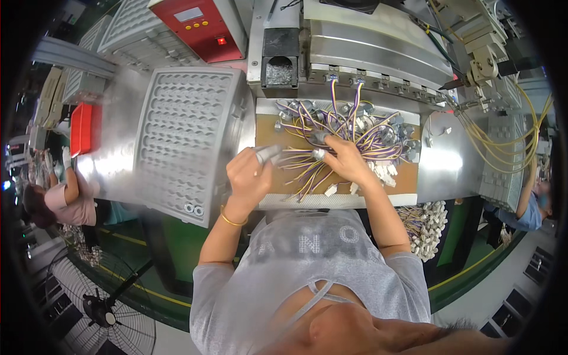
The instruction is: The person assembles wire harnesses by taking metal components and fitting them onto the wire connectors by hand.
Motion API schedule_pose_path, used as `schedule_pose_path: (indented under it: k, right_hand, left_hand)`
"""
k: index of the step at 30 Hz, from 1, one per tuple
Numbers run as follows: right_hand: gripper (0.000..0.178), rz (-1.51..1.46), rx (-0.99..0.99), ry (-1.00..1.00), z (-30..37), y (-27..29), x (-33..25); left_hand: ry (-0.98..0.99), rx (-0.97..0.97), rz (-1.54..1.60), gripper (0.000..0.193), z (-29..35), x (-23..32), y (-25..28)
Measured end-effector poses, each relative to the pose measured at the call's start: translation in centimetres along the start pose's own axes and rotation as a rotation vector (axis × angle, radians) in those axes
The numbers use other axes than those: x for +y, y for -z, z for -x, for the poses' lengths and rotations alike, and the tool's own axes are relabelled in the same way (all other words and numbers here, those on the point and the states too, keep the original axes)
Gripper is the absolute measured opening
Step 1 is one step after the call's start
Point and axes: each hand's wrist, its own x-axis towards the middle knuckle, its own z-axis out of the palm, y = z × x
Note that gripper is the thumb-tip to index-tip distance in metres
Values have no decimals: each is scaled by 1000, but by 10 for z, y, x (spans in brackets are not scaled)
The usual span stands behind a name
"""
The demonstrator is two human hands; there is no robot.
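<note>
A pile of purple, yellow and white wire harnesses [307, 171] with white connectors and round grey parts lies on the brown work mat [269, 188]. Over its middle reaches my right hand [345, 158], thumb and forefinger apart and touching or nearly touching the wires; pale covers sit on those fingertips. My left hand [251, 171] hovers at the pile's left edge, fingers curled, with pale covers on its blurred fingertips. Whatever may be pinched there is too smeared to make out. Two wire leads [357, 97] run from the pile up to sockets on the metal fixture [378, 50].
To the left stands a grey moulded tray [183, 130] with two small ring-shaped parts [194, 209] in its near corner. Behind it is a red control box [198, 26]. Yellow cables [503, 157] loop at the right. More harnesses [427, 231] hang below the table's edge.
</note>
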Motion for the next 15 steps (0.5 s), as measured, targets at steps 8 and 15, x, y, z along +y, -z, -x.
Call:
schedule_pose_path:
  k: [8,15]
  right_hand:
    - [19,-252,-77,165,6,-1,-27]
    - [16,-202,47,71,15,29,-24]
  left_hand:
    - [-264,2,-119,23,10,22,3]
    - [650,271,-530,27,90,-43,112]
